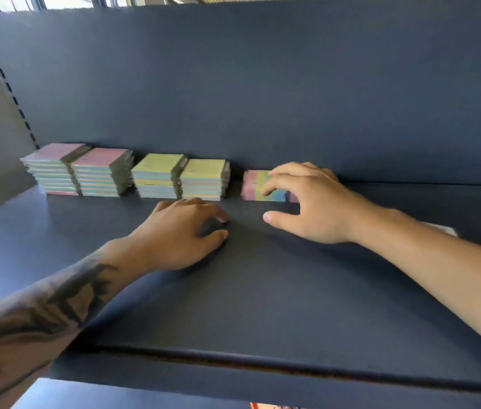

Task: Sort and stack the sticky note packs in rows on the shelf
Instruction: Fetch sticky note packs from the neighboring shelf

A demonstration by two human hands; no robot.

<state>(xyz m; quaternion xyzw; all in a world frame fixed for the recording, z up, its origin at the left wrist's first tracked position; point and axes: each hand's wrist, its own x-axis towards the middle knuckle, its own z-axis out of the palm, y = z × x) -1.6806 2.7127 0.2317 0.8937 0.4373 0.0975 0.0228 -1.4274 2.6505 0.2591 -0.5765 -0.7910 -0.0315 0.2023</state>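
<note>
On shelf (233,290): four stacks (127,172), one loose pack (255,185).

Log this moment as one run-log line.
stacks: four along back | right hand: touching loose pack | left hand: resting on shelf

Dark blue shelf (263,290), flat board with a matching blue back panel (263,84). Along the back edge, a row of sticky note stacks: two pink-topped stacks (77,172) at far left, touching each other; just right of them two yellow-green-topped stacks (180,180), also side by side. Small gap, then one low multicoloured pack (255,187) against the back panel, blurred, possibly more than one pack deep. Left hand (180,234) rests on the shelf board in front of the yellow-green stacks.
</note>
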